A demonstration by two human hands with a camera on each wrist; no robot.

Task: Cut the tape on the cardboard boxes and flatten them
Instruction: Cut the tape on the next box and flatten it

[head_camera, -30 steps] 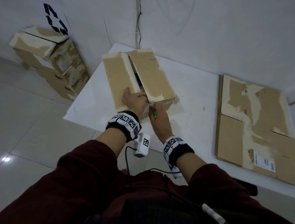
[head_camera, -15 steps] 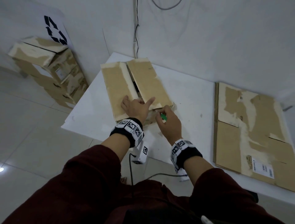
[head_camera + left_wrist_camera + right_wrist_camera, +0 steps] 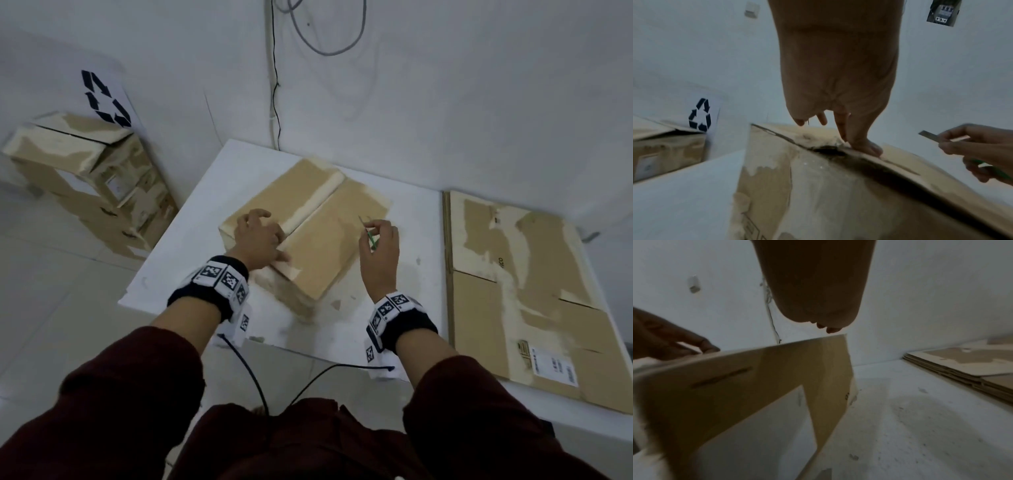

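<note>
A brown cardboard box stands on the white table, turned at an angle, its two top flaps meeting along a pale strip of tape. My left hand rests on the near left flap, its thumb pressing the flap edge beside the seam. My right hand hovers over the right flap, pinching a green-handled cutter with its metal blade pointing away from me. In the right wrist view the box side fills the left half.
A stack of flattened cardboard lies on the table's right side. More boxes are piled on the floor at the left, under a recycling sign. Cables hang down the wall behind the table. The table's front edge is close to my body.
The box has turned clockwise and its flaps now lie shut. My right hand with the cutter has moved up from the box's near end to above the right flap.
</note>
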